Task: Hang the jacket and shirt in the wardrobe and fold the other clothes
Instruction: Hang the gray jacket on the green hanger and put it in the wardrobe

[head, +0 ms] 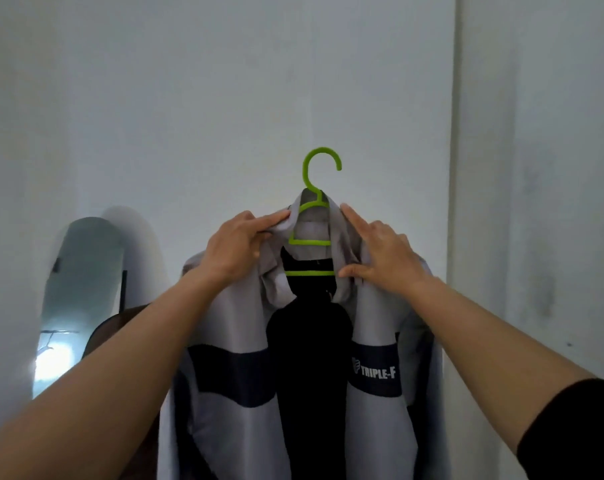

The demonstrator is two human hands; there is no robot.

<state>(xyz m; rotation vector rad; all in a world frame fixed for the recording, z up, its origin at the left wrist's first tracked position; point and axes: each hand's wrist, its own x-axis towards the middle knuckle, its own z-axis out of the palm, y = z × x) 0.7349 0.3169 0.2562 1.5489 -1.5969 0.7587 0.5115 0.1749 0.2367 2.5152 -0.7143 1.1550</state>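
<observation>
A grey jacket (231,427) with dark navy bands and dark lining hangs open on a lime green hanger (311,202), held up in front of a pale wall. White "TRIPLE-F" lettering sits on its right chest band. My left hand (238,247) pinches the left side of the collar beside the hanger's neck. My right hand (383,258) grips the right side of the collar, index finger stretched up along the fabric. The hanger's hook is free, not on any rail.
An arched mirror (82,299) leans against the wall at lower left, with a dark brown garment or chair back (120,323) beside it. A wall corner or door edge (454,168) runs vertically at right.
</observation>
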